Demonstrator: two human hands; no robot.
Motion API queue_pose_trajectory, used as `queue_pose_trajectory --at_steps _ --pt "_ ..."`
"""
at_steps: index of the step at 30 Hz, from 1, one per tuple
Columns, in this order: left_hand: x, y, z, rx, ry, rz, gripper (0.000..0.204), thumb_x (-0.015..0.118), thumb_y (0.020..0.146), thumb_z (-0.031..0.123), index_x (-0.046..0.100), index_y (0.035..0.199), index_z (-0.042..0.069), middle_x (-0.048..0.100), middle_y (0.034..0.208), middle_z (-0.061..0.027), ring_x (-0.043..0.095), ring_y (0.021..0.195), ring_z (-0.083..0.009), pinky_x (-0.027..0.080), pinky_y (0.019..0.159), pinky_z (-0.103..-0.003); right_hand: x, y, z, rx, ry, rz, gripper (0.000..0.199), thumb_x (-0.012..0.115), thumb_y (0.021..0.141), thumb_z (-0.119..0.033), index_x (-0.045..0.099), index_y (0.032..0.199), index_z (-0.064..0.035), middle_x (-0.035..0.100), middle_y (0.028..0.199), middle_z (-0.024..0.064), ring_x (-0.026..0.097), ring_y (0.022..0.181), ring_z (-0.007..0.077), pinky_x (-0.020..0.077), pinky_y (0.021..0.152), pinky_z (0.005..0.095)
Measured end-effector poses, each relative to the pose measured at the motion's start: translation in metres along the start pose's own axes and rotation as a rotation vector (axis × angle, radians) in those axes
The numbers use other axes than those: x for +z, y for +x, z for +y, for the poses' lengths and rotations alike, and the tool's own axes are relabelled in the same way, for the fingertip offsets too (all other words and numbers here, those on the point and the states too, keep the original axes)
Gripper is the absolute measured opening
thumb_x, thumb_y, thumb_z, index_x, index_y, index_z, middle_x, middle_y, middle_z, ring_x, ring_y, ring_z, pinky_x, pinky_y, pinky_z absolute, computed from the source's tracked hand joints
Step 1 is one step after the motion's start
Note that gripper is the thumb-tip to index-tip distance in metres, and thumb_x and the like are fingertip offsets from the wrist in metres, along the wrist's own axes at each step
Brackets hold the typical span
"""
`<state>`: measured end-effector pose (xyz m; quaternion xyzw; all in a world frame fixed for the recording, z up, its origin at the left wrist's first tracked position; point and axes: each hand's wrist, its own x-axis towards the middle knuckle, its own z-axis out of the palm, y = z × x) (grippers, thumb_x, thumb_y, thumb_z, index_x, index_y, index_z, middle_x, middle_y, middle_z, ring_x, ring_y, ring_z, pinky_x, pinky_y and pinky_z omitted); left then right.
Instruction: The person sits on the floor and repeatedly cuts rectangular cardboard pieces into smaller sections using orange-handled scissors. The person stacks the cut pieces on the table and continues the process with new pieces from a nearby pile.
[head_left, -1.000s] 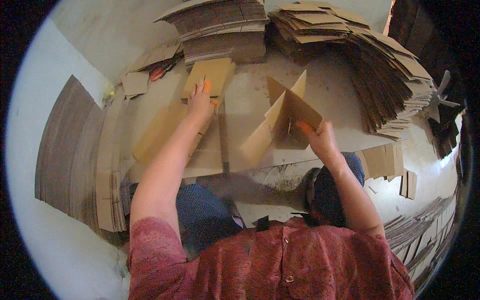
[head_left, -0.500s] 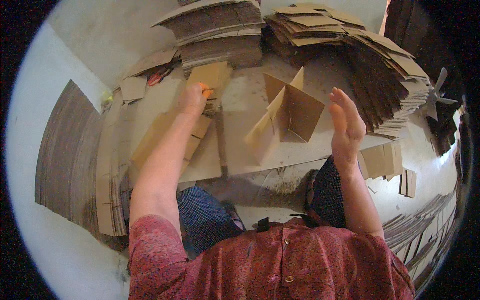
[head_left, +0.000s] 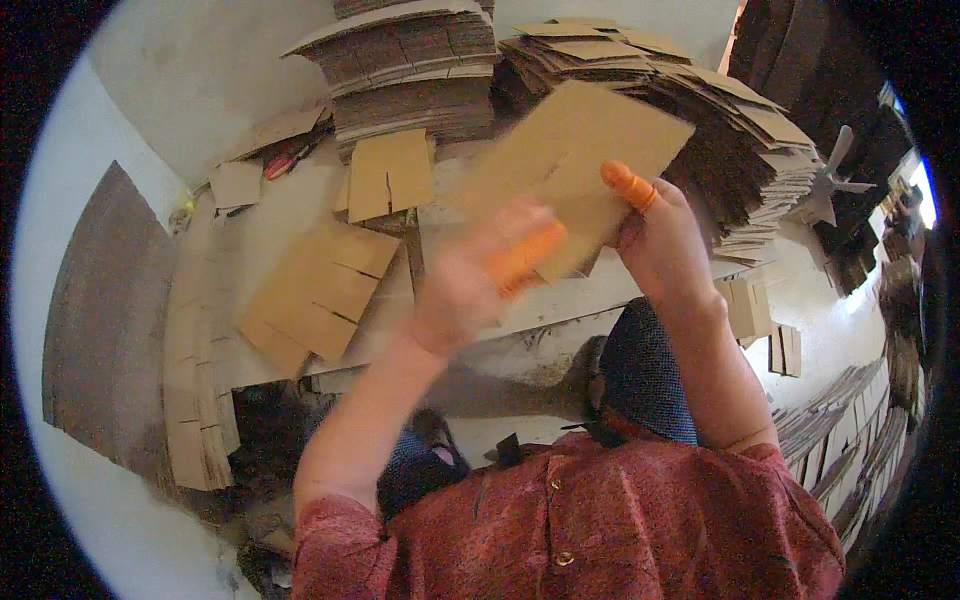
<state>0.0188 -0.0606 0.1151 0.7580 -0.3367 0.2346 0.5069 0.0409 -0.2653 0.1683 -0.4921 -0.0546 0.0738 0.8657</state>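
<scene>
Tall stacks of flat cardboard blanks (head_left: pixel 420 70) are filling the far end of the workbench, with a second, fanned stack (head_left: pixel 700 130) running along its right side. The pale workbench (head_left: pixel 300 210) is carrying loose pieces in front of them: a slotted cardboard divider sheet (head_left: pixel 315 290) is lying flat at the left, and a smaller slotted piece (head_left: pixel 390 175) is lying just beyond it, near the foot of the stacks.

Both hands are raised above the bench, meeting on one brown cardboard panel (head_left: pixel 585 150), which is being held in the air, tilted and blurred by motion, in front of the fanned stack. The right hand (head_left: pixel 665 250) is gripping the panel's lower right edge; an orange finger cot (head_left: pixel 628 185) is showing on the finger pressed against the panel face, and the remaining fingers are curled behind it. The left hand (head_left: pixel 470 275) is too blurred for a firm reading; it appears to be closing on the panel's lower left part, with an orange-covered finger (head_left: pixel 520 260) laid across it, but whether the fingers are pinching or merely touching cannot be told.

Judgement: the step in hand is the handling of a single panel between the hands, probably for fitting it to another slotted piece. The next move is calling for a steady two-handed hold and squaring of the panel's slots before any joining.
</scene>
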Motion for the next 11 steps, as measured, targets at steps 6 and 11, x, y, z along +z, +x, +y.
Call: queue_pose_trajectory --at_steps 6,11 --pt "0.026 -0.029 0.008 -0.111 0.299 0.407 0.058 0.072 0.073 0.028 0.051 0.121 0.003 0.049 0.125 -0.0143 0.045 0.117 -0.0258 0.036 0.096 -0.034 -0.006 -0.014 -0.006 -0.434 -0.13 0.098 0.016 0.056 0.084 -0.004 0.06 0.1 -0.001 0.063 0.097 0.0055 0.059 0.087 0.0158 0.0469 0.076 0.0281" --pt "0.018 -0.043 -0.014 -0.786 0.204 -0.099 0.058 0.069 0.077 0.019 0.043 0.127 0.004 0.047 0.128 -0.0148 0.049 0.111 -0.023 0.041 0.088 -0.032 -0.032 -0.015 0.011 -0.535 -0.779 0.044 0.021 0.053 0.086 -0.001 0.06 0.105 -0.0017 0.063 0.101 0.006 0.058 0.09 0.0158 0.0457 0.081 0.028"
